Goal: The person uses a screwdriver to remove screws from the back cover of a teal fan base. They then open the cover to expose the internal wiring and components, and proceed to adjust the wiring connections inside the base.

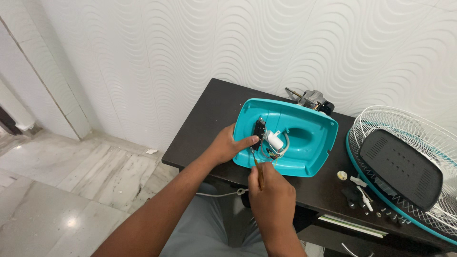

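With the left hand (227, 145) pinning the teal fan base (290, 138) near the table's (204, 128) front edge and the right hand (271, 197) fisted around a screwdriver (258, 170), a slipped tip risked nicking the wires (272, 153).

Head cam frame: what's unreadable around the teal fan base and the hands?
- Tool tip, head view: hidden by wires inside the teal plastic fan base; the right hand covers most of the brown-handled tool.
- Left hand palm: turned away.
- White wire fan grille: cut off by right edge.
- Small screws: too small.
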